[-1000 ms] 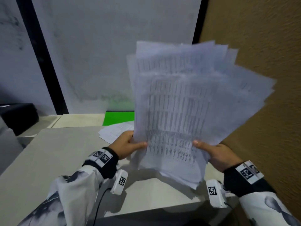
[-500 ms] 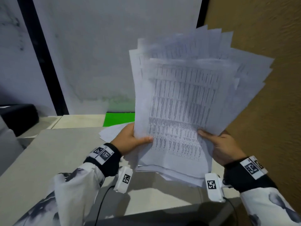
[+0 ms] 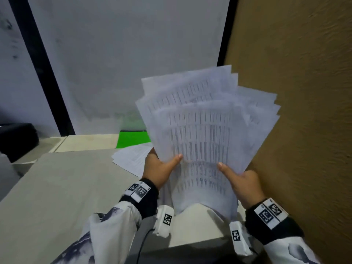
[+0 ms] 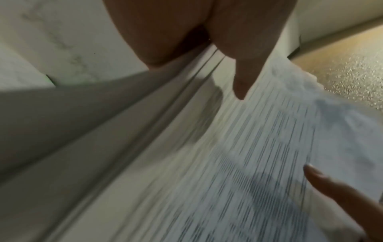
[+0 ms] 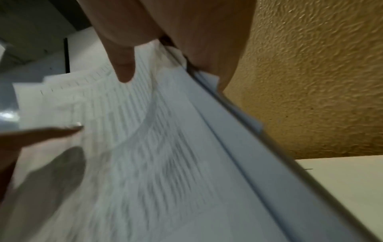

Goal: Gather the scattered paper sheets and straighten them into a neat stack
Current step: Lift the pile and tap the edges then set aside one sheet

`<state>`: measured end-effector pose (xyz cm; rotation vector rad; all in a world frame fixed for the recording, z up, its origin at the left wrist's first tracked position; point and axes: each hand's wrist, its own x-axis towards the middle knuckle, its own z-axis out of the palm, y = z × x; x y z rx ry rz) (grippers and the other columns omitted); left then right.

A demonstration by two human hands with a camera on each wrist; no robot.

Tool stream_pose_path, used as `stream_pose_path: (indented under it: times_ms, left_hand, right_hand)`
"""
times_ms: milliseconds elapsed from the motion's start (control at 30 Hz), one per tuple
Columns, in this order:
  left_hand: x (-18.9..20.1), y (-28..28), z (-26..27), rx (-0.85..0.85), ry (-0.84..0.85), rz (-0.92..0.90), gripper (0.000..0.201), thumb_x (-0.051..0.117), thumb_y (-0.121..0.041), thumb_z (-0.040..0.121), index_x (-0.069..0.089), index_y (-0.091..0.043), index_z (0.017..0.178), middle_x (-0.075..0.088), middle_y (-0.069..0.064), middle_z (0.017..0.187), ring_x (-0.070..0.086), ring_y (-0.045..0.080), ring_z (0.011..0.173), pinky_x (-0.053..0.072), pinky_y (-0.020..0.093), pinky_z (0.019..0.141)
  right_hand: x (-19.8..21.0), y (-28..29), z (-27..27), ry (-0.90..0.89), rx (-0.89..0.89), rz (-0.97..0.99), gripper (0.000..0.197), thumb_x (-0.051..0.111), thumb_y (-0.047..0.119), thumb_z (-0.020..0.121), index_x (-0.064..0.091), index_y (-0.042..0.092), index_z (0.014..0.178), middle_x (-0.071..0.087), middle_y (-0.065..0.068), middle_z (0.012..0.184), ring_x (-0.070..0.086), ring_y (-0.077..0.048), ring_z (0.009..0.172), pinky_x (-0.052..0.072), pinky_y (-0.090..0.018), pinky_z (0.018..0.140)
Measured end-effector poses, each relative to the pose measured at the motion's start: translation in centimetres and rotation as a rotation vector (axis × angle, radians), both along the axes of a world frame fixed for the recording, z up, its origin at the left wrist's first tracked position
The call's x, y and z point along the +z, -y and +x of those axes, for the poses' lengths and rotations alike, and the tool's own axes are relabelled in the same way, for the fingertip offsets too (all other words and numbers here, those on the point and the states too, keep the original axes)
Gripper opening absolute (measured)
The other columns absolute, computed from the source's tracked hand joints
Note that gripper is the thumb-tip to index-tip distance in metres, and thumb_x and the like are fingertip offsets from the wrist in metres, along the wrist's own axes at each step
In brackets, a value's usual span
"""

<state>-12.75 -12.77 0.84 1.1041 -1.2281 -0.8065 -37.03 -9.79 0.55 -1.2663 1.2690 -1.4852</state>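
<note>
Bottom centre of the head view: left hand [image 3: 159, 169] and right hand [image 3: 242, 181] both gripping a bundle of printed sheets [image 3: 202, 141], thumbs across the front page, fingers hidden behind, one hand at each lower side edge. Bundle held upright over the near part of the table [image 3: 62, 189], lower end sagging towards the tabletop; touching it or just above, impossible to tell. Gathering judged mostly done, straightening hardly begun: top corners fanned out to the upper right, edges stepped in both wrist views, print smeared by motion blur. Left to do, as a judgement: tapping the lower and side edges square and laying the stack flat. A little further back, left of centre, a few more sheets [image 3: 131, 159] lying loose on the table, apparently not yet collected. Beyond those, a bright green patch [image 3: 133, 139] at the table's far edge. Far left, a dark box-like thing [image 3: 18, 140], too dim to identify. Close along the right side, a rough tan wall [image 3: 304, 111], leaving little room for the fanned corners. At the back, a pale wall with black vertical strips.
</note>
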Motion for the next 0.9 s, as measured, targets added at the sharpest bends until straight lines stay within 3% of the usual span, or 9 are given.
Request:
stream_pose_path:
  times_ms: [33,133,200,300,400,600,767,833,900]
  left_hand:
    - [0.3,-0.1,0.0,0.009,-0.051,-0.029,0.039,0.085,-0.014,0.075,0.070,-0.018,0.111,0.074,-0.004,0.106,0.072,0.009,0.098,0.057,0.028,0.087]
    - [2.2,0.1,-0.1,0.001,-0.136,-0.088,0.050,0.088,-0.014,0.069,0.068,-0.006,0.113,0.075,-0.003,0.103,0.074,0.007,0.094,0.058,0.021,0.078]
    - [3.5,0.2,-0.3,-0.035,-0.139,-0.098,0.041,0.089,-0.014,0.067,0.071,-0.014,0.105,0.077,-0.009,0.094,0.074,0.006,0.092,0.058,0.021,0.077]
    - [4.3,0.2,-0.5,-0.093,-0.080,-0.078,0.028,0.090,-0.015,0.067,0.073,-0.027,0.086,0.078,-0.015,0.087,0.074,0.007,0.091,0.060,0.033,0.084]
    - [4.9,0.4,0.3,-0.061,-0.158,-0.114,0.047,0.092,-0.022,0.060,0.072,-0.013,0.102,0.078,-0.001,0.100,0.075,0.017,0.096,0.060,0.044,0.088]
    - [6.0,-0.6,-0.5,-0.029,-0.192,-0.170,0.061,0.091,-0.025,0.056,0.067,-0.010,0.110,0.077,0.001,0.100,0.074,0.016,0.093,0.061,0.038,0.084]
    - [8.4,-0.3,0.1,0.033,-0.105,-0.243,0.055,0.095,-0.019,0.059,0.064,-0.026,0.103,0.074,-0.004,0.104,0.073,0.009,0.095,0.060,0.037,0.088]
    - [8.4,-0.4,0.8,0.012,-0.102,-0.244,0.068,0.097,-0.020,0.055,0.063,-0.018,0.114,0.072,-0.002,0.111,0.071,0.009,0.102,0.058,0.039,0.092]
    - [7.1,-0.6,1.3,-0.005,-0.125,-0.210,0.080,0.097,-0.025,0.051,0.060,-0.010,0.121,0.071,0.003,0.117,0.069,0.014,0.108,0.057,0.043,0.094]
  right_hand:
    - [-0.2,-0.2,-0.1,0.032,-0.025,-0.032,0.079,0.090,0.063,0.048,0.076,0.013,0.107,0.080,0.009,0.100,0.076,-0.012,0.097,0.062,-0.028,0.080]
    - [1.3,-0.3,-0.6,0.135,-0.069,-0.166,0.027,0.084,0.020,0.074,0.074,0.016,0.099,0.081,0.008,0.096,0.077,-0.015,0.095,0.061,-0.022,0.074]
    - [2.1,-0.1,-0.9,0.125,-0.051,-0.216,0.024,0.079,0.004,0.081,0.073,0.017,0.101,0.080,0.011,0.095,0.077,-0.010,0.094,0.059,-0.018,0.073]
    - [2.7,0.0,-0.9,0.115,-0.018,-0.174,0.029,0.082,0.009,0.077,0.073,0.014,0.104,0.081,0.008,0.096,0.077,-0.013,0.096,0.061,-0.021,0.073]
    - [3.3,0.0,-1.7,0.147,-0.040,-0.233,0.045,0.080,0.011,0.075,0.069,0.001,0.117,0.079,-0.008,0.108,0.076,-0.024,0.101,0.063,-0.029,0.077]
    - [4.1,-0.5,-0.7,0.152,-0.057,-0.302,0.039,0.078,0.001,0.080,0.068,0.001,0.118,0.078,-0.010,0.109,0.076,-0.022,0.101,0.063,-0.029,0.079]
    - [6.0,0.1,-0.9,0.202,-0.057,-0.366,0.056,0.080,0.005,0.074,0.061,-0.004,0.126,0.075,-0.011,0.116,0.074,-0.021,0.106,0.063,-0.031,0.084]
    - [5.7,0.2,-1.4,0.207,-0.040,-0.379,0.066,0.080,0.005,0.071,0.055,-0.008,0.131,0.071,-0.017,0.123,0.072,-0.025,0.110,0.062,-0.036,0.087]
    - [4.6,-0.2,-1.7,0.199,-0.012,-0.332,0.067,0.080,0.004,0.069,0.056,-0.008,0.130,0.072,-0.017,0.120,0.073,-0.028,0.108,0.063,-0.034,0.082]
